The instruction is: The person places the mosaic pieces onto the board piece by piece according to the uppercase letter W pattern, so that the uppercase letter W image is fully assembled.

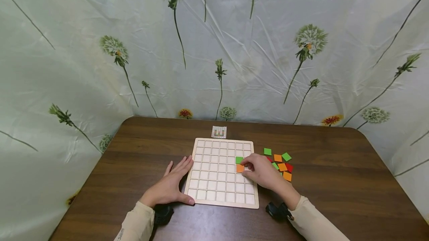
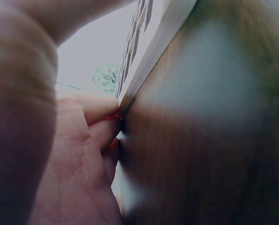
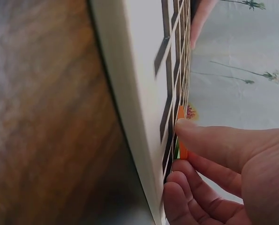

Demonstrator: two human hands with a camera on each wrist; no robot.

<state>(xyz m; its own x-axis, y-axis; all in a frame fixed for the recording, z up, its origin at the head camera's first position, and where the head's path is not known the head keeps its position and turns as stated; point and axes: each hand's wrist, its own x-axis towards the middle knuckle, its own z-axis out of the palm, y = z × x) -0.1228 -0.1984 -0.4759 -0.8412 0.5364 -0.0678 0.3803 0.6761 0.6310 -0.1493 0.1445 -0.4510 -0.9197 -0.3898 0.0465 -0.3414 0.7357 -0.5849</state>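
A pale wooden grid board lies on the table, its square cells mostly bare. My right hand is over the board's right side and pinches an orange square tile between thumb and fingers. In the right wrist view that orange tile stands tilted at the grid. Just beyond it, a green tile sits in a cell. My left hand rests with spread fingers along the board's left edge, thumb at the near left corner. From the left wrist, its fingertips touch the board's side.
Right of the board lies a loose group of green, orange and red tiles, partly behind my right hand. A small printed card with a coloured grid lies beyond the far edge. A flower-patterned curtain hangs behind the brown table.
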